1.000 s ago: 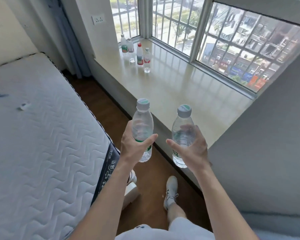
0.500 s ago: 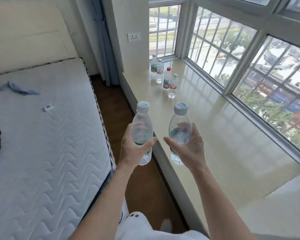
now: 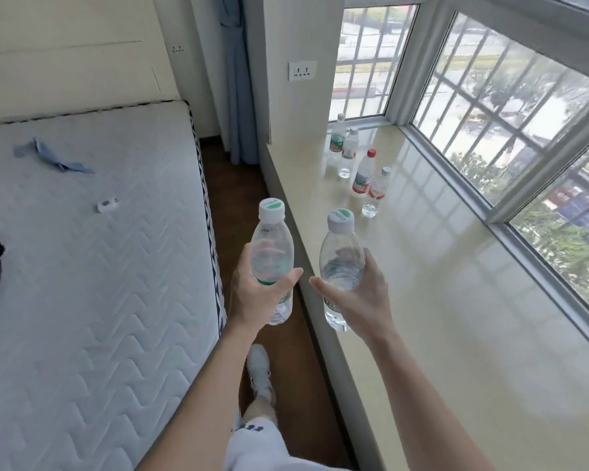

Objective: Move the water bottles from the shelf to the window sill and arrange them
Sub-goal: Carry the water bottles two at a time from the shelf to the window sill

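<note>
My left hand [image 3: 257, 294] grips a clear water bottle with a green-topped white cap [image 3: 272, 244], held upright over the floor strip beside the sill. My right hand [image 3: 361, 297] grips a second clear bottle of the same kind [image 3: 341, 253], upright over the near edge of the cream window sill [image 3: 439, 300]. Far along the sill stand several bottles in a loose row: a green-labelled one [image 3: 337, 139], a white-capped one [image 3: 348, 154], a red-capped one [image 3: 364, 175] and a small clear one [image 3: 376, 193].
A bare white mattress [image 3: 82, 283] fills the left, with a blue cloth [image 3: 48, 158], a small white device [image 3: 108, 204] and a dark item at its left edge. A narrow wooden floor strip [image 3: 286, 368] runs between bed and sill. Barred windows [image 3: 507, 107] line the right.
The view has swung left and moved forward along the sill, so the row of bottles is nearer. Both hands still hold their bottles upright, now closer together.
</note>
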Tool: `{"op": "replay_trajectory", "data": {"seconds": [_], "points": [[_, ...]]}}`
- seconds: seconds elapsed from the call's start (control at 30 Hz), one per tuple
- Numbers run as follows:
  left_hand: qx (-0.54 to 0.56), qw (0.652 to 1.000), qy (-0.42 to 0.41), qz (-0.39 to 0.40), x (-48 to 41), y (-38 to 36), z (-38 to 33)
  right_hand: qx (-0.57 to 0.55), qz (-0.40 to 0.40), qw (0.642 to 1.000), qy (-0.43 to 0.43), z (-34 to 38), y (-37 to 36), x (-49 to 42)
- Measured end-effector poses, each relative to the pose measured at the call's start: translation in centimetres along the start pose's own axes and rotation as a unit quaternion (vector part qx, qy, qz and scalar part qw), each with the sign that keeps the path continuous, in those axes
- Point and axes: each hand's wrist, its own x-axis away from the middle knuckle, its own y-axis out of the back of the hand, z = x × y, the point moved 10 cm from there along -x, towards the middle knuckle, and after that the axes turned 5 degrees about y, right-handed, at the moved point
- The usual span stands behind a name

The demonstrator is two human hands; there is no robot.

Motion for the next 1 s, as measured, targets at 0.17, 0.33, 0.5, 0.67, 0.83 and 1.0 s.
{"op": "replay_trajectory", "data": {"seconds": [0.17, 0.33, 0.5, 0.67, 0.83, 1.0], "points": [[0.006, 1.000, 0.007, -0.002, -9.7, 1.4, 1.2, 0.006, 0.003, 1.000, -0.001, 0.1, -5.2, -8.9], [0.003, 1.000, 0.000, 0.003, -20.3, 4.5, 0.9, -0.003, 0.003, 1.000, 0.009, 2.6, -11.7, -18.2], [-0.010, 1.000, -0.009, 0.008, -28.4, 7.2, 0.8, -0.017, 0.011, 1.000, 0.021, 4.7, -17.4, -25.3], [-0.013, 1.000, 0.015, 0.002, -34.2, 9.5, 2.0, -0.019, 0.028, 0.999, 0.016, 4.9, -22.0, -30.4], [0.009, 0.999, 0.029, -0.010, -39.9, 10.8, 3.1, -0.026, 0.053, 0.998, 0.031, 5.6, -25.6, -35.9], [0.005, 0.999, 0.034, -0.024, -46.7, 10.8, 4.0, -0.039, 0.067, 0.996, 0.036, 4.5, -29.0, -42.1]]}}
